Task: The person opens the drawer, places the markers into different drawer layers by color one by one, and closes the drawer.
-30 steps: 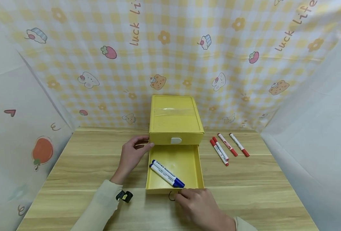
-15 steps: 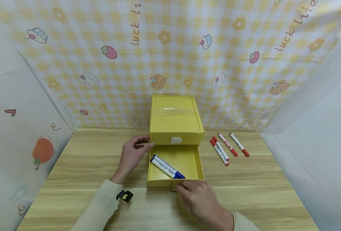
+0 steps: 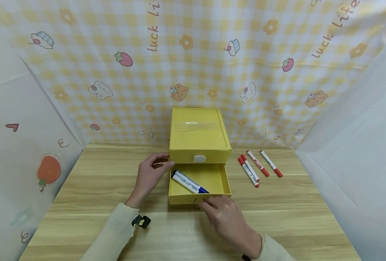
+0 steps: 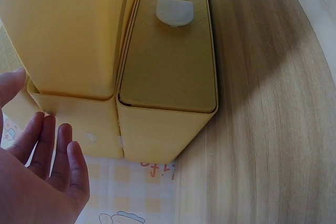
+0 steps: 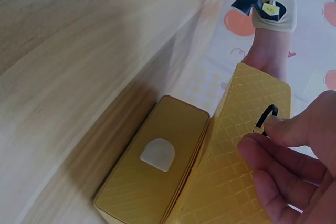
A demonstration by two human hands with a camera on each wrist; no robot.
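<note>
Lower drawer (image 3: 183,199) part-open, near side of yellow box (image 3: 193,139), two blue markers (image 3: 184,183) inside. Our right hand (image 3: 224,214) pinches its black loop (image 5: 266,113); our left hand (image 3: 148,175), fingers loosely spread, is at the box's left. Off-centre force could jam the drawer; closing could nip our left thumb.

1. Pale wood-grain tabletop (image 3: 101,181), beneath left hand (image 3: 148,178) and right hand (image 3: 225,219)
2. Yellow-and-white checked cloth (image 3: 209,69), printed and lettered, hanging upright beyond both hands
3. White printed sheet (image 3: 13,156), left of the left hand
4. Plain white sheet (image 3: 362,156), right of the right hand
</note>
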